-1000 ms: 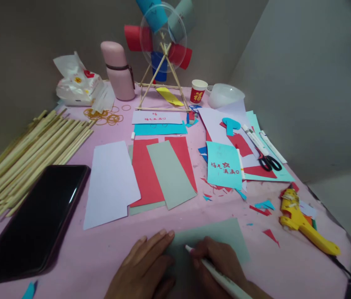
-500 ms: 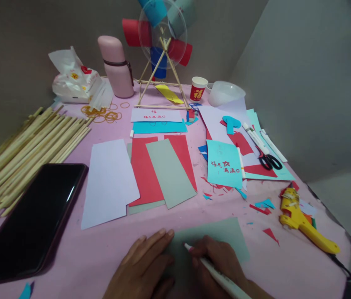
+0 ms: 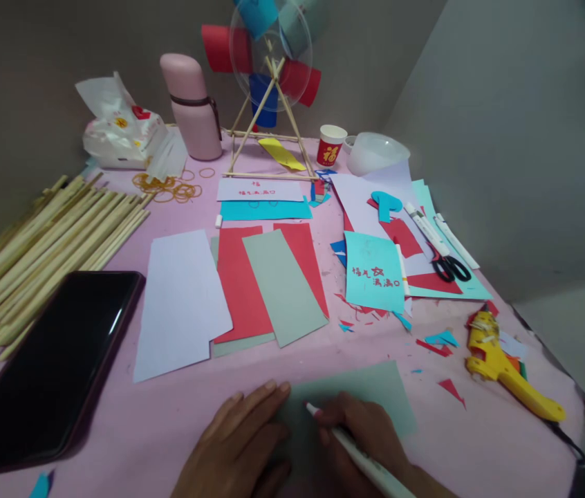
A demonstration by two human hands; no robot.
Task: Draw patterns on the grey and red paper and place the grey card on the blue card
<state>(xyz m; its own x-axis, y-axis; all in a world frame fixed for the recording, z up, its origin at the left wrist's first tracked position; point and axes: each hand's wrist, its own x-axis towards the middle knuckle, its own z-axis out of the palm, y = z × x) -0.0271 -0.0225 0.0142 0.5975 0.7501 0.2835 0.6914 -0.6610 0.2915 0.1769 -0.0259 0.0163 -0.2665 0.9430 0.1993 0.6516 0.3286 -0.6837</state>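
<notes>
At the table's near edge my left hand (image 3: 240, 443) lies flat, fingers stretched out, pressing down the left edge of a grey-green paper sheet (image 3: 370, 391). My right hand (image 3: 362, 432) is closed round a white marker pen (image 3: 347, 443). Its pink tip touches the sheet just right of my left fingertips. The lower part of the sheet is hidden under both hands.
A dark phone (image 3: 48, 366) lies at left beside a pile of bamboo sticks (image 3: 38, 245). Lilac, red and grey papers (image 3: 251, 283) sit mid-table. A yellow glue gun (image 3: 505, 370), scissors (image 3: 445, 266), pens, a cup wheel model (image 3: 272, 62), a pink flask (image 3: 191, 107) and rubber bands stand further off.
The pen tip has crept slightly left across the grey-green sheet. My head has shifted a little, sliding the scene; both hands stay in place.
</notes>
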